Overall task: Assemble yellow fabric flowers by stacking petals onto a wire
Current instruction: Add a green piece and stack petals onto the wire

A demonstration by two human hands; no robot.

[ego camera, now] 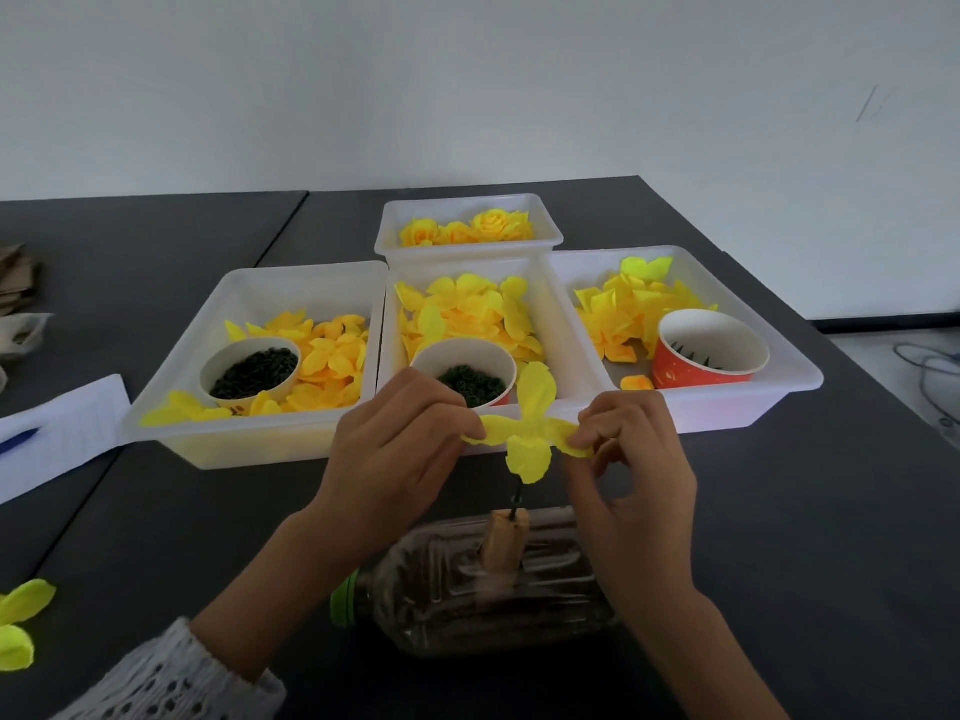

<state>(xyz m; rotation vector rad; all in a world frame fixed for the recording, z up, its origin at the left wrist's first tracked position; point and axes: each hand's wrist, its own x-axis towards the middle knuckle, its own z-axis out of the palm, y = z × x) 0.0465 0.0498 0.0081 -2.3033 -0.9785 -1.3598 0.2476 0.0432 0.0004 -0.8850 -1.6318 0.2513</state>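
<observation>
A yellow four-lobed fabric petal piece [527,433] is stretched between my hands above a dark wire [516,504]. My left hand [395,449] pinches its left lobe and my right hand [631,459] pinches its right lobe. The wire stands upright in a wooden block [505,543] fixed on a clear plastic bottle [483,589] lying on its side. The petal's lower lobe hangs over the wire's top, hiding the tip.
Three white trays [249,444] [387,324] [727,407] hold loose yellow petals and paper cups [249,371] [465,371] [709,350]. A fourth tray [467,246] behind holds finished yellow flowers. Paper with a pen [52,433] lies left, a stray petal [18,626] at lower left. The dark table's edge runs along the right.
</observation>
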